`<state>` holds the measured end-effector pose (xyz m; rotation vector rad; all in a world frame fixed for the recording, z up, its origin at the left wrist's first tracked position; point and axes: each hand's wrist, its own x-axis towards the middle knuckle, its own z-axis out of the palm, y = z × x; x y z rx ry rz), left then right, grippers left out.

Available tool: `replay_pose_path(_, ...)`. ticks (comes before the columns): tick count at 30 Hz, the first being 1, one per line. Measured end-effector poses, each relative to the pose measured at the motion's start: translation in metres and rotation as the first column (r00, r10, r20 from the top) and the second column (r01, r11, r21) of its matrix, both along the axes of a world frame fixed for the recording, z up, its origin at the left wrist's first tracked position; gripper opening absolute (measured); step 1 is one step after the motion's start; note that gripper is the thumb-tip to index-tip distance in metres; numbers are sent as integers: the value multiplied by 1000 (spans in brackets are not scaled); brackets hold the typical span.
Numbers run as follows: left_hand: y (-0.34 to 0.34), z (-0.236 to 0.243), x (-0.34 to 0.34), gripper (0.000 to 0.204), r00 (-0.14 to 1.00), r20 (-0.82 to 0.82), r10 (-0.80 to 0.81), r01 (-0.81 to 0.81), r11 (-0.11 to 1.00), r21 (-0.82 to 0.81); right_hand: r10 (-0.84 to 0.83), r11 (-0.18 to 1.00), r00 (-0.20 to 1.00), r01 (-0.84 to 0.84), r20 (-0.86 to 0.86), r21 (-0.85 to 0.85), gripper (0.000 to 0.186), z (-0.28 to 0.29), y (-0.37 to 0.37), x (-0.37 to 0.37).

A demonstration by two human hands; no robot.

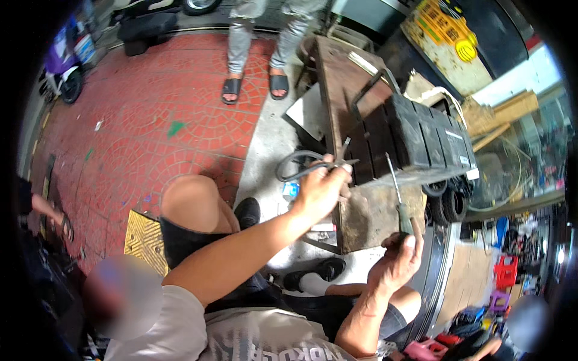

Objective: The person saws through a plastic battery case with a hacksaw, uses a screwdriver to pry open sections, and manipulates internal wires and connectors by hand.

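My left hand (325, 189) grips dark scissors (291, 160) with large looped handles, blades pointing toward a black ribbed battery case (415, 132). My right hand (394, 262) is closed on a screwdriver (404, 216) with a dark green handle, its metal shaft pointing up toward the case. The case, with a raised handle, rests on a worn low wooden bench (379, 219) in front of me. Whether the scissor tips touch the case I cannot tell.
A person's legs (238, 48) in sandals stand beyond the red paving (120, 132). Scooters (63, 66) are at upper left, another person's foot (60, 219) at far left. A stained cabinet (421, 54), wooden boards (500, 111), tyres (451, 204) and stools (506, 271) line the right.
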<state>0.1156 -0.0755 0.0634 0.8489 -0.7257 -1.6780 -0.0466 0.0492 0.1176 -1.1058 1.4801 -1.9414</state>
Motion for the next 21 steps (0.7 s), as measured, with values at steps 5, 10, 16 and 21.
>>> replay_pose_path(5, -8, -14, 8, 27, 995, 96, 2, 5, 998, -69, -109, 994, 994, 110, -20, 29, 58, -6, 9, 5)
replay_pose_path(10, -21, -5, 11, 28, 1000, -27, -15, 15, 999, -34, -88, 990, 996, 91, -25, 108, 60, -22, 16, 6)
replay_pose_path(16, -38, -5, -4, 28, 997, 74, -16, 17, 1000, -11, -40, 995, 966, 17, 256, 94, 60, -46, 15, 13)
replay_pose_path(21, -44, -1, -6, 29, 994, 60, 89, -90, 996, 8, 12, 997, 905, -43, 424, 66, 39, -56, 20, 18)
